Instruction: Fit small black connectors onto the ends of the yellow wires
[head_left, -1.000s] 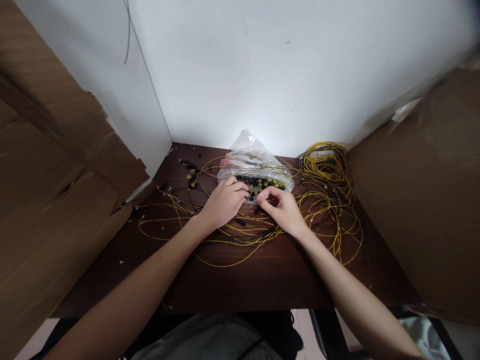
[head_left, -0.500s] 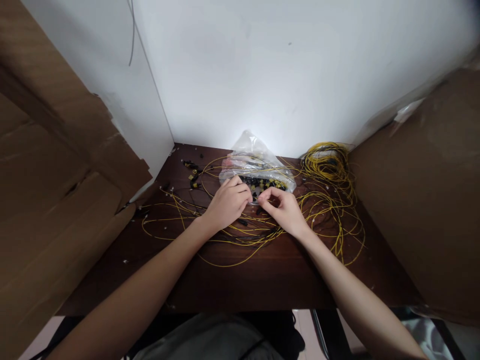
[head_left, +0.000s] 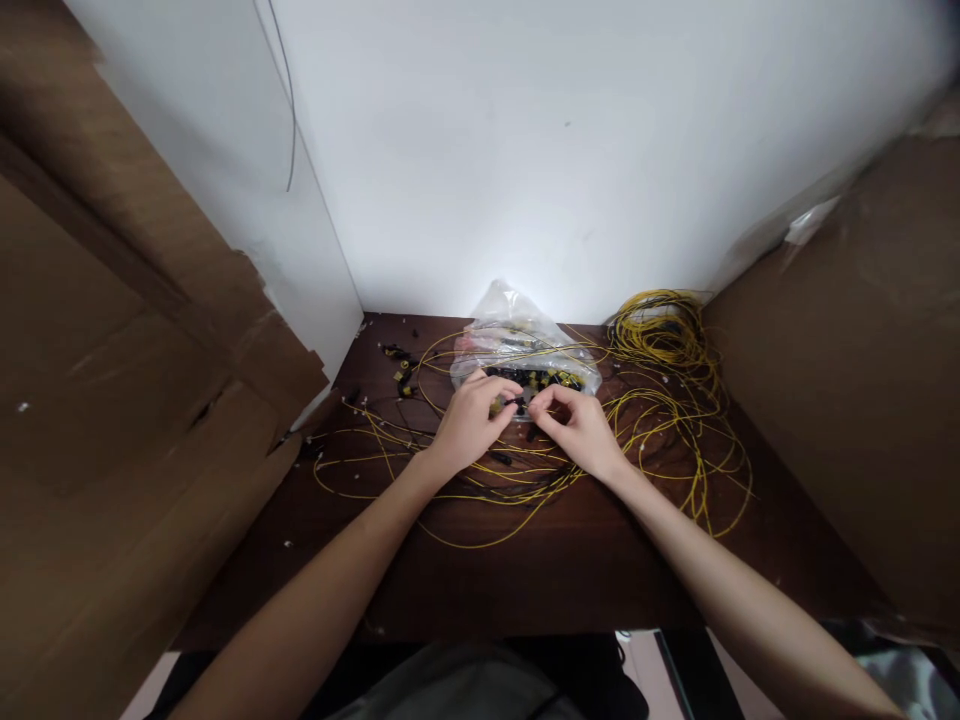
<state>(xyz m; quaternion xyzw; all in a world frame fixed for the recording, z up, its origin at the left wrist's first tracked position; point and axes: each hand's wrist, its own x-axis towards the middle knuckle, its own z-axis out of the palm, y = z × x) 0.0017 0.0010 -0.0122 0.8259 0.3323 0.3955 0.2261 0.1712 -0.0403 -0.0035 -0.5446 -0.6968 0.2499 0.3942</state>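
Observation:
My left hand (head_left: pixel 471 424) is closed in a pinch, with a small black connector (head_left: pixel 514 402) between thumb and fingers. Just right of it, my right hand (head_left: pixel 576 428) pinches thumb and forefinger together, the tips almost meeting the left ones. Whatever lies in that right pinch is too small to make out. Directly behind both hands lies a clear plastic bag (head_left: pixel 504 303), its front part filled with black and yellow connectors (head_left: pixel 553 380). Thin yellow and black wires (head_left: pixel 480 492) run beneath my hands and wrists.
Coiled yellow wire (head_left: pixel 652 325) sits at the back right of the dark wooden table (head_left: pixel 525 580). Loose black and yellow connectors (head_left: pixel 405 378) lie at the back left. Cardboard walls (head_left: pixel 150 400) stand on both sides, and a white panel (head_left: pixel 480 150) rises behind.
The whole view has shifted slightly, so things appear lower and further right. My left fingers have changed their pose, and the black connector now shows between them. My right hand keeps its pinch.

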